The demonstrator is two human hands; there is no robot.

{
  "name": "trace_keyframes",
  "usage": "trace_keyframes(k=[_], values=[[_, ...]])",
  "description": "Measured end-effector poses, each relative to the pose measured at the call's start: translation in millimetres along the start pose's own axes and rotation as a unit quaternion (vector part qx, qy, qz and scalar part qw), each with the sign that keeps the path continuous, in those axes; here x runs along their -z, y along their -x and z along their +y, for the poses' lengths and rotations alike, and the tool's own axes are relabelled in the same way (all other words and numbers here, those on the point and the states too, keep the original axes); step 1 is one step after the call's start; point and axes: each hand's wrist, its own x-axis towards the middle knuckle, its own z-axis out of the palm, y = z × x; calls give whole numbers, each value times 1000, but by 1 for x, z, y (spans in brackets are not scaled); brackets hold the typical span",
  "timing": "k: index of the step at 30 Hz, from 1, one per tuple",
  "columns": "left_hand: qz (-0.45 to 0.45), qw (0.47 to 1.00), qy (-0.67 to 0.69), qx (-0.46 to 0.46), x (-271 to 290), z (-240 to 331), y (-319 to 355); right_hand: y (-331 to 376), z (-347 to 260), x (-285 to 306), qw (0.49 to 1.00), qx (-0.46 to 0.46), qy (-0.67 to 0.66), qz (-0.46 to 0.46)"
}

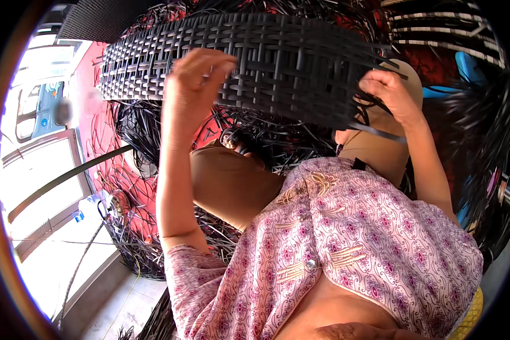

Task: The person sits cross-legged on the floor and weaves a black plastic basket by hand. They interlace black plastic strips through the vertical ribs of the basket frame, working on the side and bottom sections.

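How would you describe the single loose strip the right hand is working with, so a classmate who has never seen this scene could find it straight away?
Start at the wide black woven panel held across the top of the view. Go to its right end, where the right hand grips the edge. From under that hand one flat black strip runs out towards the right; unlike the tangled strands heaped below, it lies straight and alone over the tan trouser leg.

1. Floor point(105, 122): red covering over most of the visible area; pale tiles point(124, 309) at lower left.
2. Loose black strips point(147, 130): tangled heaps lying on the red covering, spread across the middle and upper part.
3. Strip bundle point(133, 249): dark mass at the edge of the red covering, beside the tiles.
4. Plastic bottle point(90, 209): clear, blue-capped, at the left edge near the bundle.
5. Long dark strap point(68, 177): runs diagonally across the left side.
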Motion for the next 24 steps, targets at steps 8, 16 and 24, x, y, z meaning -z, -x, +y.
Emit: trace_keyframes(k=[8, 16, 24], values=[[54, 987, -101, -108, -94, 47, 40, 14, -2, -5, 999, 46, -12, -22], [147, 977, -119, -99, -122, 46, 60, 9, 11, -2, 995, 46, -58, -61], [201, 967, -129, -87, -137, 41, 65, -1, 34, 3, 956, -43, -249, -148]])
